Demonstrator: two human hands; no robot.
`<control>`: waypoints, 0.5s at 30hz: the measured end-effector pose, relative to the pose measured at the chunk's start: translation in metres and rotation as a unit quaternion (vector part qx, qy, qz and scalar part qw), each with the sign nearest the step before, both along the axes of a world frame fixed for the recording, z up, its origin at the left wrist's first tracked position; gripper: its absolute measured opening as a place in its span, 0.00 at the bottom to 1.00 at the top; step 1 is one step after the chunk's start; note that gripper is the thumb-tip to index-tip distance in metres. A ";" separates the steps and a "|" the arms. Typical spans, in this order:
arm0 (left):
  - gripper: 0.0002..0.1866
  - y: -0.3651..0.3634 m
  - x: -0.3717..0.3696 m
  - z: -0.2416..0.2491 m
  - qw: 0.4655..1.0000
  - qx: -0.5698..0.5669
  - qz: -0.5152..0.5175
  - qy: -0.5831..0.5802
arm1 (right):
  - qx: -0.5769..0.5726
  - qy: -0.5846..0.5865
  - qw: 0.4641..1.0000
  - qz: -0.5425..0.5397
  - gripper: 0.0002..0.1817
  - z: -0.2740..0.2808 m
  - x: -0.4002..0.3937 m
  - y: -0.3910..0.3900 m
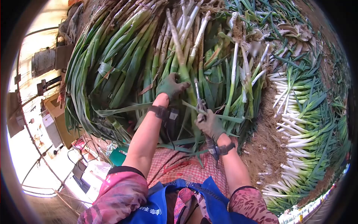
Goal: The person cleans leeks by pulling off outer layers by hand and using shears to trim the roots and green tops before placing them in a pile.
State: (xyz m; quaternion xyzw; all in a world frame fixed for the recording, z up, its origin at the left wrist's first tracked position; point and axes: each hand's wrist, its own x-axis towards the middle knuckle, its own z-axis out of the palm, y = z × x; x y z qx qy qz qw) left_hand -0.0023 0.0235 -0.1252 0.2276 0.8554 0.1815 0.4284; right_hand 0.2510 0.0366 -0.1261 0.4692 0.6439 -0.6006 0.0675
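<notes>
Green-gloved, the left hand (pixel 172 87) is set with bent fingers against a leek (pixel 183 71); full closure cannot be told. A metal-tipped tool (pixel 198 98) is clamped in the right hand's (pixel 211 127) fingers, beside the stalk. Tool positioning appears in hand; a steadied stalk is called for. Beyond, leafy leeks (pixel 126 56) are heaped; white-stemmed leeks (pixel 298 140) are laid along the bare soil's (pixel 265 149) right edge.

Both forearms angled forward, left hand (pixel 172 87) (gloved, like the right hand (pixel 210 126)) curled, right fingers closed.
</notes>
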 end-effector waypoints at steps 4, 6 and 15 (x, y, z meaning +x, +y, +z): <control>0.30 0.008 0.003 0.007 0.991 -0.088 -0.033 -0.095 | 0.068 -0.001 0.997 0.042 0.19 0.040 -0.019 0.001; 0.29 0.009 0.014 -0.004 0.993 -0.100 -0.057 -0.038 | 0.062 -0.023 0.997 0.040 0.19 0.047 -0.030 0.014; 0.16 -0.026 0.048 -0.033 0.865 0.144 0.286 -0.386 | -0.025 0.017 0.999 0.017 0.18 0.057 0.007 0.022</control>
